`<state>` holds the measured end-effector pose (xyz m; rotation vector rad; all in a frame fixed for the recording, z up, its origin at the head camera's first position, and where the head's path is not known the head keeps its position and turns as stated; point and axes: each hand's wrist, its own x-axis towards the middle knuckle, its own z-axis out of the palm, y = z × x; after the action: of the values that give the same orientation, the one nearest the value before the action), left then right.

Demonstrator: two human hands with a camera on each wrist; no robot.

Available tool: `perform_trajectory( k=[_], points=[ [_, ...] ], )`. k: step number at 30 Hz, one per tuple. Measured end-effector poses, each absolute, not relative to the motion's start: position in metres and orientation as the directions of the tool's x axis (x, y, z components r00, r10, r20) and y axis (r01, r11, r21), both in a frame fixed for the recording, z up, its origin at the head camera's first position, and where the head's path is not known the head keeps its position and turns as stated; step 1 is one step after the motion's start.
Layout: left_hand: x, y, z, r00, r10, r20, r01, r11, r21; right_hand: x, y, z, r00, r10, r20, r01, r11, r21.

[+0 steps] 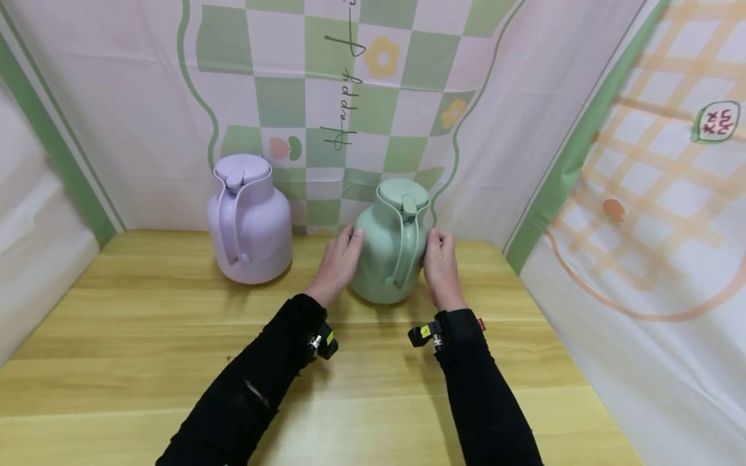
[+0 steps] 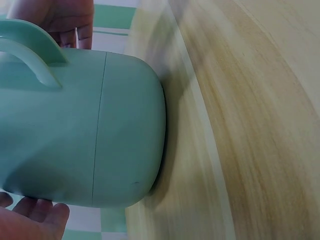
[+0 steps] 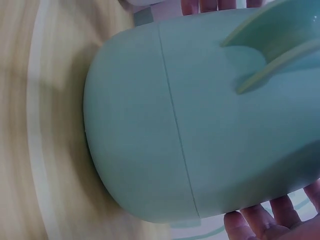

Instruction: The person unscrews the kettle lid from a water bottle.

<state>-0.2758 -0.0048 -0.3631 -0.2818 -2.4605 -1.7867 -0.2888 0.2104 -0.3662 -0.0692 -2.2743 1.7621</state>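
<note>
On the desk [image 1: 373, 401], near its back edge, a lilac jug [image 1: 262, 223] stands left of centre. Right of centre, the left hand [image 1: 335, 264] and right hand [image 1: 441, 270], fingers extended, flank and touch a green jug [image 1: 375, 252]. Lids [image 1: 243, 167] hide both interiors; the wrist views crop its handle [image 1: 406, 249].

Blk sleeves [image 1: 245, 382], blk wrist cams [image 1: 329, 350] w/ yel. labels [image 1: 425, 331], red tag [image 1: 481, 323].

Between your fingers [image 1: 355, 240]: green jug [image 1: 375, 259], smooth, plastic-looking, soft sheen. Left of your fingers: lilac jug [image 1: 267, 230], likewise smooth. Under them: tabletop [image 1: 373, 395], wood-grained, faintly glossy. Beyond: backdrop [image 1: 280, 100], creased, cloth-like.
</note>
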Motion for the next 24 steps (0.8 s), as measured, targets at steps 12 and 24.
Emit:
perform_trajectory(
  k=[12,24],
  points=[
    [-0.276,-0.009,-0.370,-0.983,0.038,0.178,0.180,0.331,0.926,-0.283,0.207,-0.370,-0.984,0.094,0.154,-0.113,0.340,-0.933],
    [-0.270,-0.012,-0.369,-0.987,-0.030,0.155,0.134,0.354,0.925,-0.277,0.199,-0.373,-0.989,0.048,0.142,-0.122,0.291,-0.949]
  ],
)
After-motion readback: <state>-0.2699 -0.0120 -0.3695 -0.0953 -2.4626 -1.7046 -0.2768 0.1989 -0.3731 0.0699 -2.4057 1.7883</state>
